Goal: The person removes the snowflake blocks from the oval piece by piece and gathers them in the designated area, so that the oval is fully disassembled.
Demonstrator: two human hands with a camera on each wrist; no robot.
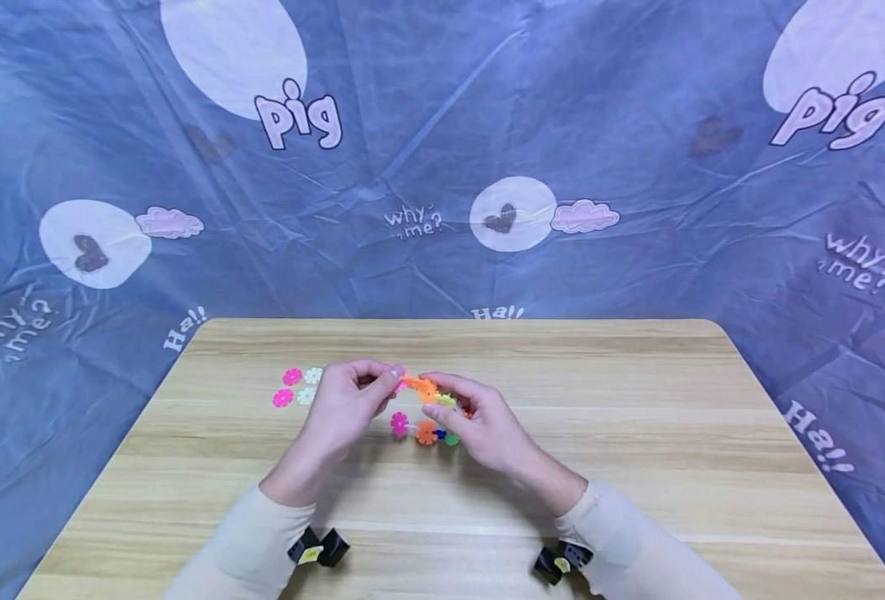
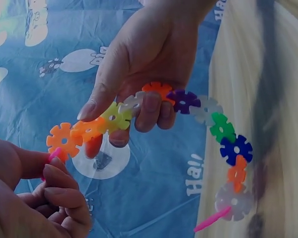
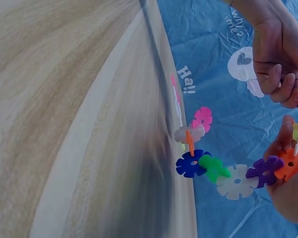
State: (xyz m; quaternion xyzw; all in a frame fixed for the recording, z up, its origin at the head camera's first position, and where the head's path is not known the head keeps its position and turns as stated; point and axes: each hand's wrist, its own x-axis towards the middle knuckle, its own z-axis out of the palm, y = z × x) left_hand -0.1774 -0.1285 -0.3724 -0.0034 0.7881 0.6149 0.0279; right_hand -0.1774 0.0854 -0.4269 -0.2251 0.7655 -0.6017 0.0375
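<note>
A chain of slotted plastic flower discs [image 2: 237,149] in several colours hangs between the hands, curving down to a pink disc [image 1: 400,424] at its free end. My right hand [image 1: 487,425] holds the chain near the yellow disc [image 2: 115,118] and the orange discs, thumb on one side and fingers behind. My left hand [image 1: 345,408] pinches a pink disc [image 2: 53,157] against the edge of the end orange disc [image 2: 64,141]. The left fingers cover most of that pink disc, so how far its slot engages cannot be told.
Two loose pink discs [image 1: 282,397] and two whitish discs [image 1: 312,376] lie flat on the wooden table [image 1: 637,400], left of the left hand. A blue printed cloth [image 1: 427,167] hangs behind the table. Each wrist carries a small black camera [image 1: 318,547].
</note>
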